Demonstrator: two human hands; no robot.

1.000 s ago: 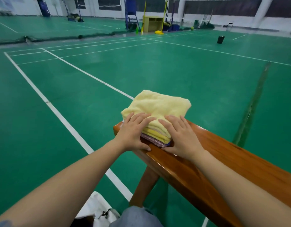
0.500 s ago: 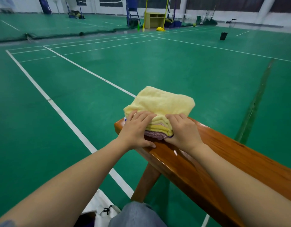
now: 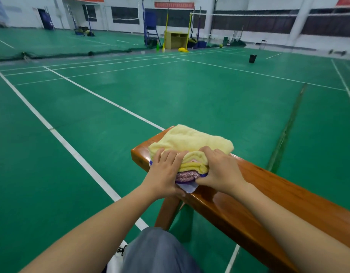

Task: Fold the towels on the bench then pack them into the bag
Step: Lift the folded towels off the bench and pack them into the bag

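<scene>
Folding looks done, judged from how things lie. The stack of towels point(image 3: 190, 144) is squared up at the end of the tabletop point(image 3: 272, 188), close to its near edge. A yellow towel point(image 3: 194, 138) is on top, w/ more yellow and pink layers under it. A patterned purple towel point(image 3: 187, 175) is at the bottom, and a pale corner pokes out past the near edge. No loose or unfolded towel is seen elsewhere on the tabletop.

The stack is gripped from both near corners. The left hand point(image 3: 166, 172) is curled over the near-left corner, fingers point(image 3: 168, 155) bent down onto the top layer and thumb tucked low by the tabletop edge. The right hand point(image 3: 219, 170) is clamped on the near-right corner, fingers point(image 3: 208, 150) on top and thumb under the bottom layer. So the whole pile is pinched between fingers and thumbs on both sides.

Packing is not yet done, approx. half the task left. The stack sits on the tabletop, nothing in a bag. A white bag point(image 3: 116, 261) w/ a dark cord is partly seen on the floor by the knee point(image 3: 158, 251). Whether it's open can't be told. Probably next: the pile is lifted as one and lowered into it.
</scene>
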